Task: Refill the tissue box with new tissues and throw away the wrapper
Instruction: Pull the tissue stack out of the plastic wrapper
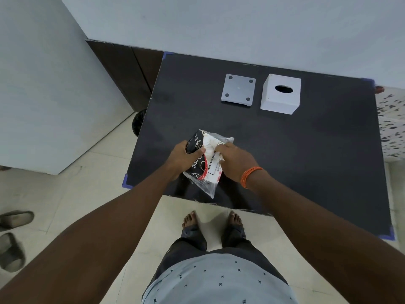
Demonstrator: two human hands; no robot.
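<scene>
A tissue pack point(209, 160) in a clear plastic wrapper with black, white and red print sits near the front left of the black table point(306, 150). My left hand point(183, 159) grips its left side. My right hand point(235, 162), with an orange band on the wrist, is closed on the wrapper at the pack's right side. At the back of the table stands a white cube tissue box point(280, 94) with a dark oval slot on top. Its flat grey base plate point(238, 89) lies just to the left of it, apart from the box.
A dark round bin point(138, 123) peeks out under the table's left edge. White walls and a dark cabinet stand behind and to the left. Sandals point(13, 235) lie on the tiled floor at far left. A spotted cloth point(392, 121) is at the right.
</scene>
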